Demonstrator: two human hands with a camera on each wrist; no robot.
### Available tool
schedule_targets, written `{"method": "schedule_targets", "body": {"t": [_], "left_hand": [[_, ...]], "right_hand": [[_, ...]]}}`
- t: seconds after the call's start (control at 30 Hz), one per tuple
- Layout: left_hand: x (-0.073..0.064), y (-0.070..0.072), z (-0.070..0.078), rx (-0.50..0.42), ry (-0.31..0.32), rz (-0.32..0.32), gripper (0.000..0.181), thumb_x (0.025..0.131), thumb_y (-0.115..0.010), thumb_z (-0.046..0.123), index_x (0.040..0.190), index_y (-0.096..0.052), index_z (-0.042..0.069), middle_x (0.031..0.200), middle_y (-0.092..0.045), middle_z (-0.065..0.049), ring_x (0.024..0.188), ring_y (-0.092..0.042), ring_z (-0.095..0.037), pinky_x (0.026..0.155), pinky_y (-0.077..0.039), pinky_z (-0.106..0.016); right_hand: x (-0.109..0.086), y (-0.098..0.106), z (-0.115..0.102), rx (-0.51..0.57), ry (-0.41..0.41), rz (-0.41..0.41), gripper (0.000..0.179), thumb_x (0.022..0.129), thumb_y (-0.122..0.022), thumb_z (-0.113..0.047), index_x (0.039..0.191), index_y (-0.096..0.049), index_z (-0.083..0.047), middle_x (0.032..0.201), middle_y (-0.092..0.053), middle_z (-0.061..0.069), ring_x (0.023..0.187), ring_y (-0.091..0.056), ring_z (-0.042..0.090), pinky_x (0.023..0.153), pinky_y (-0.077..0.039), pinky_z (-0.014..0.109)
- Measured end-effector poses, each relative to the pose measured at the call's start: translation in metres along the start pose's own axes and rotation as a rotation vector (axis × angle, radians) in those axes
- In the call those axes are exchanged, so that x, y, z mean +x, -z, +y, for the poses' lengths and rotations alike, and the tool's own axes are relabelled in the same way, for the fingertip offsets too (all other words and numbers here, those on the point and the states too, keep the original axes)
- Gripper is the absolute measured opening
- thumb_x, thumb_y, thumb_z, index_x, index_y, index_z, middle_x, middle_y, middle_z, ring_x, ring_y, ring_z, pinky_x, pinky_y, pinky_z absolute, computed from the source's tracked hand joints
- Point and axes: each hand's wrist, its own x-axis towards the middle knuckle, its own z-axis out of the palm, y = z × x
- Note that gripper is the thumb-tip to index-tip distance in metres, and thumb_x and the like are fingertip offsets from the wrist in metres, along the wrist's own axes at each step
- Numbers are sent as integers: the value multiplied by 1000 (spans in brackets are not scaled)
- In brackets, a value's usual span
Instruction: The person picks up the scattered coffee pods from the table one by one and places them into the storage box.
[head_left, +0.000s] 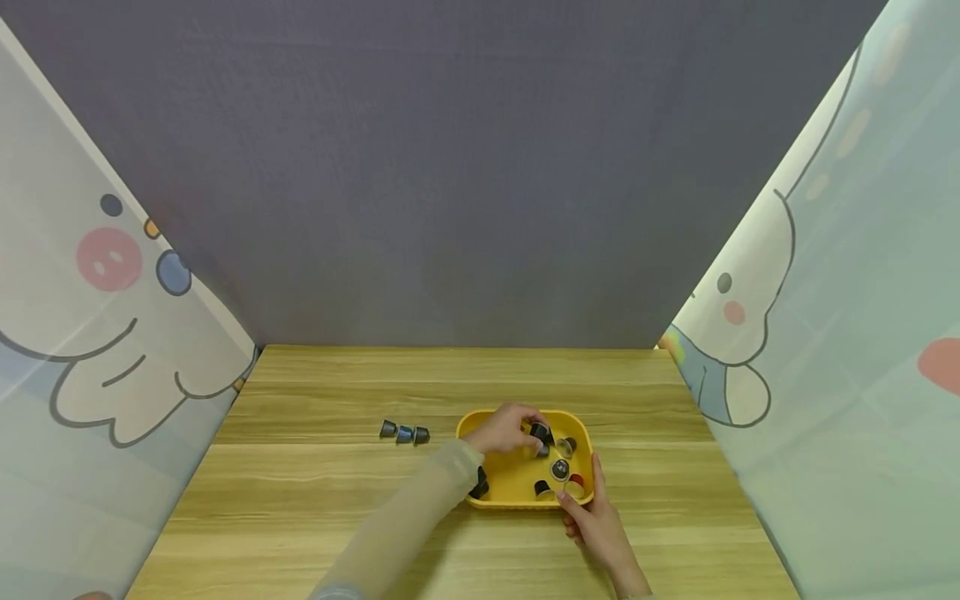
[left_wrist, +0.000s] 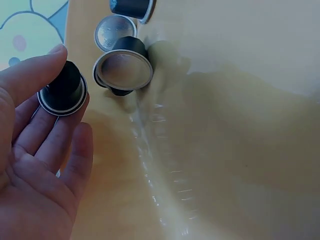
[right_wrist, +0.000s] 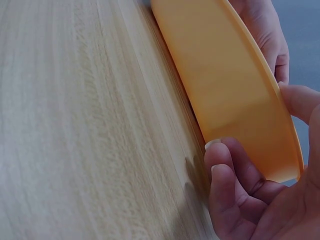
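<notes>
My left hand (head_left: 504, 431) reaches into a yellow tray (head_left: 517, 505) and pinches a black coffee capsule (left_wrist: 62, 95) between thumb and fingers. Close beside it in the left wrist view lie more capsules, one a dark capsule (left_wrist: 122, 70) with its foil lid facing the camera. Around the tray's near right corner, my right hand (head_left: 602, 527) grips the rim with its thumb, fingers against the outer wall (right_wrist: 225, 75). Toward the tray's right end lie several capsules, among them a red capsule (head_left: 575, 483) and a black capsule (head_left: 542, 489). My left forearm hides part of the tray.
Left of the tray, three dark and blue capsules (head_left: 404, 434) lie in a short row on the wooden table (head_left: 315, 500). A grey panel (head_left: 465, 183) rises behind the table, and printed cartoon curtains (head_left: 840, 317) hang on both sides.
</notes>
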Motion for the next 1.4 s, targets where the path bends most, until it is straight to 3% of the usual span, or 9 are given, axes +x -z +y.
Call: {"method": "schedule_targets", "body": {"t": [0.3,0.47,1.03,1.4], "left_hand": [[3,-8,-10,-43,-11,-34,27,85,-81,15,111,-72,16,106,-70,10,100,-62,-4,89,-50,-26],[2,-8,-12,-83,-29,-37,26,87,-78,11,112,-71,12,108,-70,4,102,-63,-10,89,-50,-27],[-1,-3,-7,-161,-32,-28,26,88,-76,7,113,-70,10,107,-71,0,101,-65,-14,87,-52,-25],[-6,2,0,-235,-22,-16,23,90,-75,8,112,-71,10,102,-70,4,92,-64,-6,81,-52,-24]], "right_hand": [[2,0,2,-18,-1,1,99,96,-68,-36,161,7,-29,69,-61,9,56,-57,18,49,-49,26],[2,1,2,-14,3,-4,99,95,-68,-37,160,7,-31,69,-61,9,56,-57,18,49,-48,26],[2,1,1,-20,9,8,99,96,-68,-34,161,7,-26,69,-62,10,56,-57,19,49,-48,27],[4,0,3,-21,1,15,98,96,-68,-33,161,6,-26,69,-61,9,57,-57,19,49,-48,27]]}}
